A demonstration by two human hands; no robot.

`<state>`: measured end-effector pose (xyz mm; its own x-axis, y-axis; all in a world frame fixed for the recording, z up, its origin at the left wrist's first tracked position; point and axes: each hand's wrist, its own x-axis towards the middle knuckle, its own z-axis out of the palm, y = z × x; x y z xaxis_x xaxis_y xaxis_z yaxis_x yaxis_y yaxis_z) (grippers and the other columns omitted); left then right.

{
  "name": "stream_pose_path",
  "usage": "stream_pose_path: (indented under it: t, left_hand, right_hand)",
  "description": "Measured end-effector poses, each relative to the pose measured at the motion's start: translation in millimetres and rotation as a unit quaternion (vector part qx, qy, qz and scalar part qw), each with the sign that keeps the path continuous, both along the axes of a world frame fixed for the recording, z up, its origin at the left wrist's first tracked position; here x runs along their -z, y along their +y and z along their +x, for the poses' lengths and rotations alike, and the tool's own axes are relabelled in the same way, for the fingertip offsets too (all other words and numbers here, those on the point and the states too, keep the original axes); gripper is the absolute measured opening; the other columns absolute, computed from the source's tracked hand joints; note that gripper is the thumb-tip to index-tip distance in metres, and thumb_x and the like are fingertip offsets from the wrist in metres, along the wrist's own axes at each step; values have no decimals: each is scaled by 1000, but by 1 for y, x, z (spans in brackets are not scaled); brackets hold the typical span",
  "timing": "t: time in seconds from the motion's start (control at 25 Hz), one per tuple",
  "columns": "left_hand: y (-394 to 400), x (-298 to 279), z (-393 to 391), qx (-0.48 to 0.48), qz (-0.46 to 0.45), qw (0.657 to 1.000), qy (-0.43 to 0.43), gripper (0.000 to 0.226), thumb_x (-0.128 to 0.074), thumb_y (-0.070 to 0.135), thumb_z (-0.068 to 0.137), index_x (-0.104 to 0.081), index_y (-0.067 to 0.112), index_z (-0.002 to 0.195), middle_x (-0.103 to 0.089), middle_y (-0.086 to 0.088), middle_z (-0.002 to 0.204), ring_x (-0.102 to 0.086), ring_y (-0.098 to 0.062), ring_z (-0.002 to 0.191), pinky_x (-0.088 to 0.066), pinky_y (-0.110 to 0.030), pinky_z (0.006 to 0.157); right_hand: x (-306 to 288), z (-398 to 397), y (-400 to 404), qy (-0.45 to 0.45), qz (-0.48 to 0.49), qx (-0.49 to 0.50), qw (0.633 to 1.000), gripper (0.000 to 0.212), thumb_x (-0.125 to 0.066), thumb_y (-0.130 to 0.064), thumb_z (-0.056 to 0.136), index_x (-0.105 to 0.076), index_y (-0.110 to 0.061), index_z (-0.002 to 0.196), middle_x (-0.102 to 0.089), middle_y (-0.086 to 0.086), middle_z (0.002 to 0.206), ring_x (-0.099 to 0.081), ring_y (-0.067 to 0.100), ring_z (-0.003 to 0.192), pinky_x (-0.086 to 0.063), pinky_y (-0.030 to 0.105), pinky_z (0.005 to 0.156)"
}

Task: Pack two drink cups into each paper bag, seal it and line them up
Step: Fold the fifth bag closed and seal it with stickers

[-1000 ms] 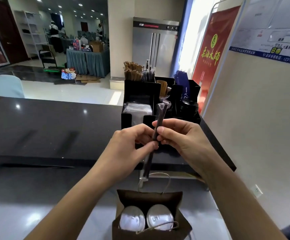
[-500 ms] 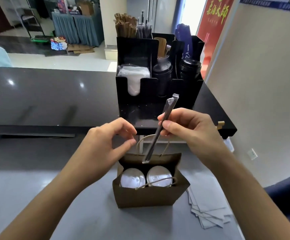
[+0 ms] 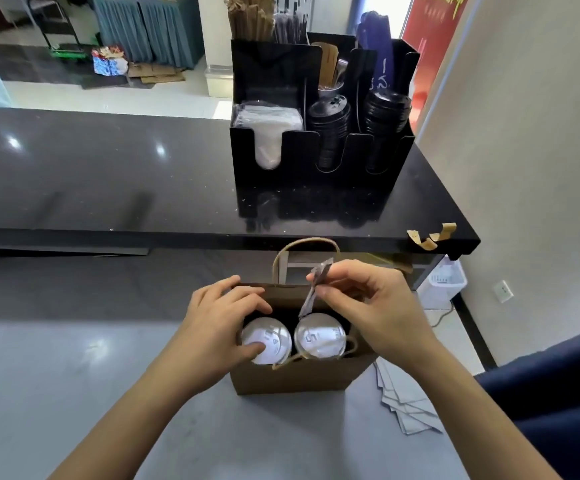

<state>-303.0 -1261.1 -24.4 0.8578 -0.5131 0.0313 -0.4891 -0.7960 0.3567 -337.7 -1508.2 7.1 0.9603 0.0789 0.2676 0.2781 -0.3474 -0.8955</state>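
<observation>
An open brown paper bag [image 3: 302,379] stands on the grey counter with two sealed drink cups side by side inside it, the left cup [image 3: 268,339] and the right cup [image 3: 319,336]. My right hand [image 3: 361,299] pinches a wrapped dark straw [image 3: 311,294] whose lower end goes down into the bag behind the right cup. My left hand [image 3: 219,323] grips the bag's left edge, its thumb resting on the left cup's lid. The bag's far handle [image 3: 305,242] stands up; the near one hangs over the front.
A black organizer [image 3: 319,147] with lids, napkins and straws stands on the raised black counter [image 3: 108,174]. Torn brown tape strips [image 3: 430,235] lie at that counter's right corner. A stack of flat sheets [image 3: 406,407] lies right of the bag.
My right hand has lowered the straw into the bag. My left hand let go of the straw and came down onto the bag and left cup. The view has tilted down.
</observation>
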Motion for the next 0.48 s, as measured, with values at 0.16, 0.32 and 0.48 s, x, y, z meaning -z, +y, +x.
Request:
stream_pose_path:
  t: [0.16,0.32,0.48]
  left_hand:
    - [5,8,-1,15,14,999,38,85,-75,65,67,-39,49,142,-14,28,161,8,-18,154,-8,-44,123]
    - [7,11,0,23,-26,992,117,112,-79,63,63,-14,53,153,4,35,160,14,-11,153,-19,-48,123]
    - [8,14,-2,32,-96,982,157,128,-87,49,61,0,53,155,6,41,156,2,-2,151,-24,-33,121]
  right_hand:
    - [14,0,4,-27,-28,15,999,19,-74,-6,92,-79,-19,105,-76,-7,101,-72,19,99,-59,34,86]
    - [19,7,12,-112,-165,-9,980,18,-73,-11,93,-78,-17,110,-76,-8,104,-71,10,98,-57,31,85]
    - [33,22,26,-192,-421,-27,886,21,-77,-8,87,-79,-16,107,-76,1,94,-71,24,79,-58,38,68]
